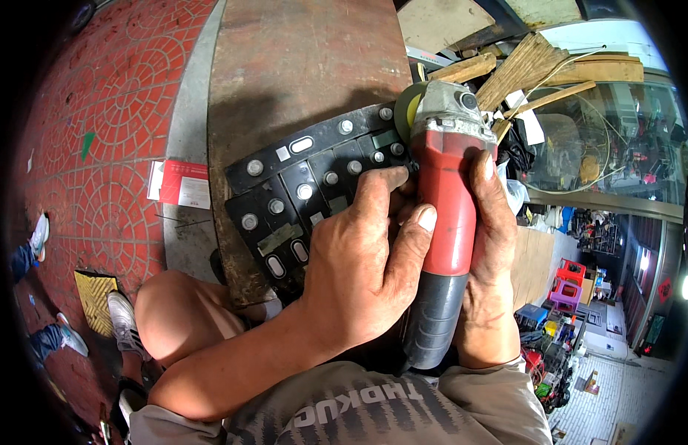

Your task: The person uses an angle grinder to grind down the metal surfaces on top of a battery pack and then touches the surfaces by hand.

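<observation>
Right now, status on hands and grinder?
Left hand and right hand gripping red angle grinder. Disc at black bolted plate on wooden bench. Scrap wood beside.

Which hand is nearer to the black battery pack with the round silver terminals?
Left. The left hand lies over the battery pack's right end while gripping the red angle grinder; the right hand wraps the grinder's far side, away from the pack.
</observation>
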Demonstrator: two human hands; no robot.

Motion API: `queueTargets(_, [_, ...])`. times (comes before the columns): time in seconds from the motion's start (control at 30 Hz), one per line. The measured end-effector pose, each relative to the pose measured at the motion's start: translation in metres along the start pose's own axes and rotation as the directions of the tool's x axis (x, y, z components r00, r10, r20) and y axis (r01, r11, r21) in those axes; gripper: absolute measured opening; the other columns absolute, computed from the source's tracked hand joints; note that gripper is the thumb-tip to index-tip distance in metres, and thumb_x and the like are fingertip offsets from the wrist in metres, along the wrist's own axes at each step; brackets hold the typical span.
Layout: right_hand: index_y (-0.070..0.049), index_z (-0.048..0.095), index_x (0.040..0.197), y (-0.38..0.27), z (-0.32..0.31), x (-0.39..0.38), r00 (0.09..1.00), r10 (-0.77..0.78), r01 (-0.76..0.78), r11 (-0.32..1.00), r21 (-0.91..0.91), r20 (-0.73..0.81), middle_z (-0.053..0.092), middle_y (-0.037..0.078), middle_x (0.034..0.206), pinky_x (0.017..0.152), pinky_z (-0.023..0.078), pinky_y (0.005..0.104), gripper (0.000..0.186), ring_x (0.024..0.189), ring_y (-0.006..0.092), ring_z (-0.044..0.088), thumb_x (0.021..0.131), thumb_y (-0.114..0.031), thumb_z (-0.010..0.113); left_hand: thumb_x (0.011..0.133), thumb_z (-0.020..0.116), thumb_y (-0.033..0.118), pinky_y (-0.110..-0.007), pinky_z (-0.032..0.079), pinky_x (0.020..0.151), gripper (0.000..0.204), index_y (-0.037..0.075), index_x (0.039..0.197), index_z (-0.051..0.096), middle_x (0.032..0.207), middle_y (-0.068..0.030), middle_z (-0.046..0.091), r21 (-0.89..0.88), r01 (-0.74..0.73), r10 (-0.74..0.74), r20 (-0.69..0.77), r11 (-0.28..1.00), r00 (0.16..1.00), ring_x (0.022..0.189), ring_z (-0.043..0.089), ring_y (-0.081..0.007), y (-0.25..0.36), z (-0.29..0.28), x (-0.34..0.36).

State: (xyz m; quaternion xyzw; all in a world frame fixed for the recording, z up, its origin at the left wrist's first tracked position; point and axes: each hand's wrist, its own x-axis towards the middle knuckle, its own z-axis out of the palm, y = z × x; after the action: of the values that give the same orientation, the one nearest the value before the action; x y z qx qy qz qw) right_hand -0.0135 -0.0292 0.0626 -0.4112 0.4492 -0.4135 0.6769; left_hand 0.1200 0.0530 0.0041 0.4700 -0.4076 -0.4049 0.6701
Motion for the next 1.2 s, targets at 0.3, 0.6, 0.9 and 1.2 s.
queueTargets(0.3, [-0.005,0.052,0.178,-0.002,0.002,-0.001,0.999,0.013,-0.014,1.000,0.027,0.029,0.075,0.014,0.153,0.114,0.064,0.0375,0.071,0.131,0.0227,0.077,0.118,-0.032,0.080,0.119,0.075,0.015,-0.047,0.069,0.078,0.036,-0.008,0.143,0.061,0.103,-0.0261,0.084,0.034,-0.002,0.001,0.019,0.999,1.000,0.090,0.088,-0.0413,0.007,-0.005,0.001])
queueTargets(0.6, [-0.005,0.052,0.179,-0.002,0.001,0.000,0.999,0.022,-0.023,1.000,0.020,0.029,0.076,0.014,0.154,0.114,0.064,0.0374,0.071,0.131,0.0225,0.077,0.119,-0.031,0.079,0.119,0.074,0.015,-0.046,0.068,0.077,0.035,-0.009,0.142,0.061,0.101,-0.0258,0.084,-0.015,-0.006,0.006,-0.002,1.000,1.000,0.087,0.088,-0.0390,0.002,-0.001,-0.001])
queueTargets(0.9, [-0.004,0.053,0.177,-0.003,0.008,0.001,0.999,0.010,-0.011,1.000,0.017,0.030,0.076,0.014,0.152,0.115,0.064,0.0377,0.070,0.132,0.0229,0.077,0.119,-0.032,0.080,0.119,0.075,0.014,-0.046,0.069,0.078,0.036,-0.009,0.143,0.061,0.100,-0.0263,0.084,-0.048,0.009,-0.010,-0.016,0.999,1.000,0.088,0.088,-0.0393,0.003,-0.001,0.000])
queueTargets(1.2, [-0.004,0.058,0.169,-0.001,0.005,-0.001,0.999,0.023,-0.025,0.998,0.056,0.031,0.079,0.015,0.143,0.104,0.069,0.0386,0.061,0.119,0.0231,0.080,0.119,-0.034,0.078,0.119,0.075,0.015,-0.046,0.069,0.077,0.036,-0.010,0.142,0.062,0.098,-0.0271,0.084,-0.053,0.018,-0.019,-0.028,0.998,0.999,0.086,0.088,-0.0403,0.000,0.002,-0.001])
